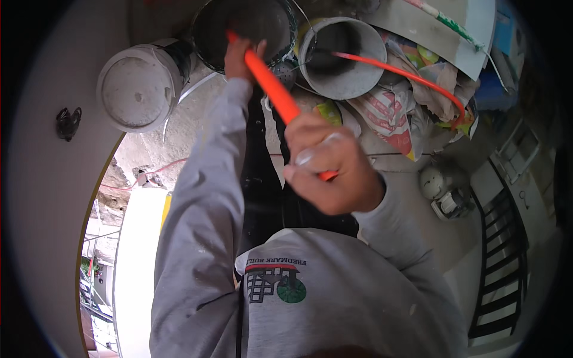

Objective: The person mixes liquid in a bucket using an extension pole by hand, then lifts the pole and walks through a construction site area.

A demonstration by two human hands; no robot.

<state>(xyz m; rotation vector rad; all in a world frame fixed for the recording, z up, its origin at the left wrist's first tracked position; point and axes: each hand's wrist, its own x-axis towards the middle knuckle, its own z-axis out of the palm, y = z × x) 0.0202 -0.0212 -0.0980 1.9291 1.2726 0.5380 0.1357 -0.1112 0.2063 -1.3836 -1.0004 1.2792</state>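
A bright orange pole (271, 86) slants from the dark bucket (199, 49) at the top down toward my chest. My left hand (240, 59) is closed round its far part, over the bucket's near rim. Nearer to me, my right hand (331, 161) is wrapped round the other end, and a short orange tip sticks out below the fist. White smears mark some fingers of the right hand. What the pole's far end carries is hidden in the dark bucket.
Right of the dark bucket stands a whitish bucket (373, 56) with a long red-orange rod (412, 76) leaning out. A lidded white bucket (136, 89) is at the left. Crumpled bags (388, 110) lie at the right, below a pale board (439, 27). A black railing (498, 268) runs lower right.
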